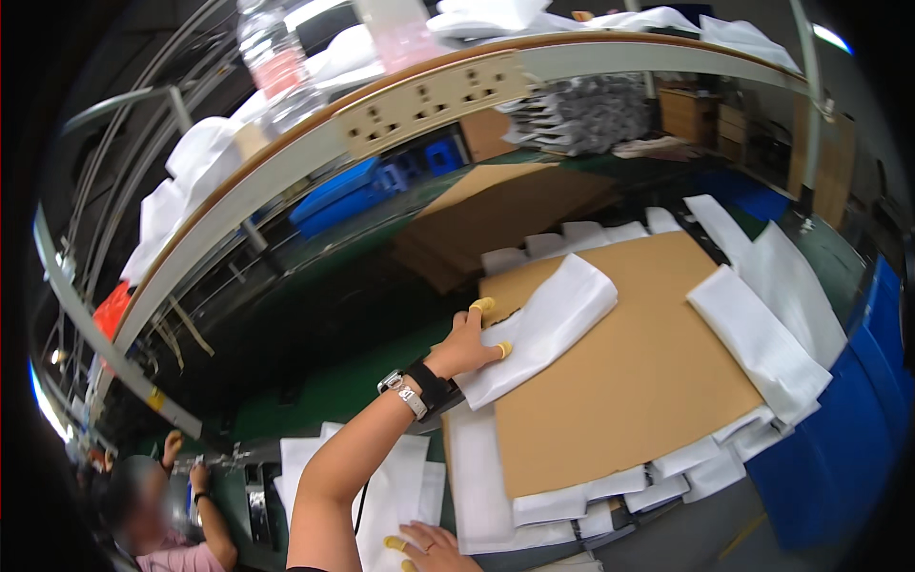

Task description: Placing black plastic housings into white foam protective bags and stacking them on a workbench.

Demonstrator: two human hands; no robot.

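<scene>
My left hand [464, 345], with yellow finger cots and a watch and black band at the wrist, grips the left end of a white foam sleeve [558, 310]. Thumb and forefinger are on either side of that end. The sleeve slants over a flat brown cardboard sheet [629, 372], which lies on a stack of white sleeves [481, 467] whose ends stick out around it. A second white sleeve [758, 338] rests on the cardboard's right edge. My right hand [434, 550], partly cut off by the lower edge, lies with fingers apart on white foam sheets [405, 477].
A shelf beam with a socket strip [434, 100] crosses above the bench, carrying a clear bottle [274, 67] and white sheets. Brown cardboard [496, 219] leans behind the stack. A blue bin [839, 429] stands at the right. Another person [162, 524] works at the lower left.
</scene>
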